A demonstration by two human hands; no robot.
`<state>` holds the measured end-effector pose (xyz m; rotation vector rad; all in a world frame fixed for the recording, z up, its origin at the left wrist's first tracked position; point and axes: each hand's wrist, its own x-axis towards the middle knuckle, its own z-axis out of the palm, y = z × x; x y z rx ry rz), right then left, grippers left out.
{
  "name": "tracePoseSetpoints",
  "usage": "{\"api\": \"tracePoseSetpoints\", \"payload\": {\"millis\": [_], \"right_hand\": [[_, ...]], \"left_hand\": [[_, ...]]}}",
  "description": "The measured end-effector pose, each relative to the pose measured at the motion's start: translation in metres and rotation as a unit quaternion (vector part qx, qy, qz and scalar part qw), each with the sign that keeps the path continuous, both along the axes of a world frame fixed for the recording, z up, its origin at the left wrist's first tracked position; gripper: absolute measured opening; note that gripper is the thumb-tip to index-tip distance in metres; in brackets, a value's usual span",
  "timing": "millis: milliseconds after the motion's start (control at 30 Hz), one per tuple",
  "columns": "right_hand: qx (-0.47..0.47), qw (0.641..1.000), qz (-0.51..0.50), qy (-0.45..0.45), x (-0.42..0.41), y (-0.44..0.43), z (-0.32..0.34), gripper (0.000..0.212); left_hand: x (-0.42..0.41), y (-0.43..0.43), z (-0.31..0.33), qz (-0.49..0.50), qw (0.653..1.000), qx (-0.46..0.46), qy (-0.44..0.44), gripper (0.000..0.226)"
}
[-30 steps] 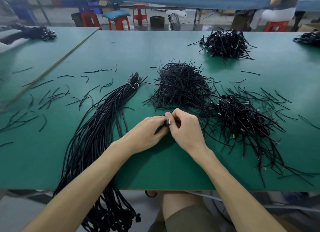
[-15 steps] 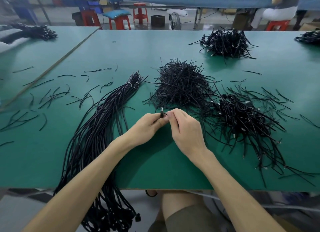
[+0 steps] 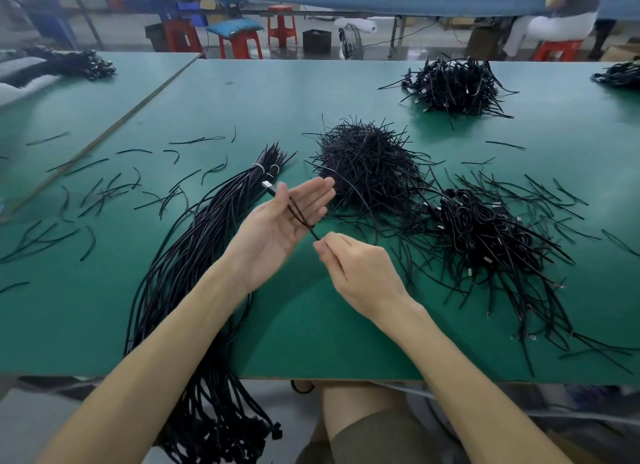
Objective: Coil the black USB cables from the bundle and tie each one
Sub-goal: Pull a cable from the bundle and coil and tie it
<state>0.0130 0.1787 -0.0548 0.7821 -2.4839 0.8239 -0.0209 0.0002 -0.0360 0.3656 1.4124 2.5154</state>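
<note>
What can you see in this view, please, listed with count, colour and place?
table: one, green, in front
side table: one, green, left
bundle: one, black, left of centre, hanging over the near edge
cable: one, black with a silver plug, across the left palm
tie pile: one, black, centre
loose ties: many, black, scattered at left
coiled pile: one, black, right
far pile: one, black, far right of centre
stools: several, red, behind the table
fan: one, dark, on the floor behind
person: one, seated, far right
left hand: palm up, fingers straight
right hand: pinches the cable
</note>
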Motion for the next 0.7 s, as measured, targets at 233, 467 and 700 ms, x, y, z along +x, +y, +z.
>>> {"api": "tracePoseSetpoints", "payload": {"millis": [233,467,700], "right_hand": [[0.111,0.991,-0.043,-0.067,-0.004,0.000,0.000,0.049],[0.091,0.984,-0.131,-0.075,-0.008,0.004,-0.003,0.049],[0.047,0.988,-0.141,-0.033,-0.008,0.003,0.001,0.029]], "left_hand": [[0.006,-0.007,0.013,-0.014,0.978,0.175,-0.115,0.040],[0.023,0.014,0.001,0.109,0.924,-0.332,0.154,0.048],[0.024,0.016,-0.004,0.068,0.642,-0.660,0.384,0.031]]}}
